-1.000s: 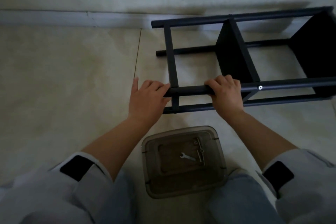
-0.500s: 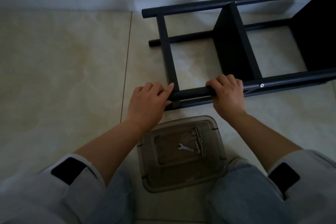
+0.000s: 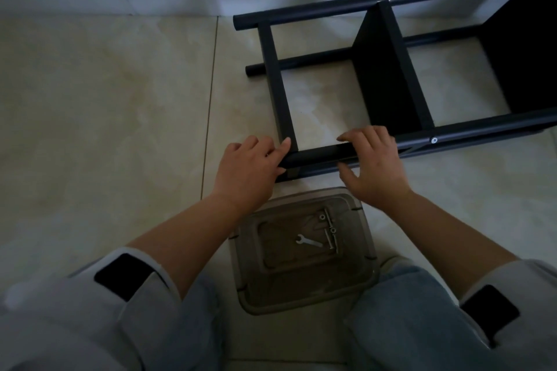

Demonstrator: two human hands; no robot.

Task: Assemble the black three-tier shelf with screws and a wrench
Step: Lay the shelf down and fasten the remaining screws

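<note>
shelf (image 3: 388,69): far end cut off at right edge | screws (image 3: 330,230) in tray (image 3: 301,289): count unclear | left hand (image 3: 245,173): fingertips hidden behind tube

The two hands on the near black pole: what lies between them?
Between left hand and right hand, head view shows only bare pole.
</note>
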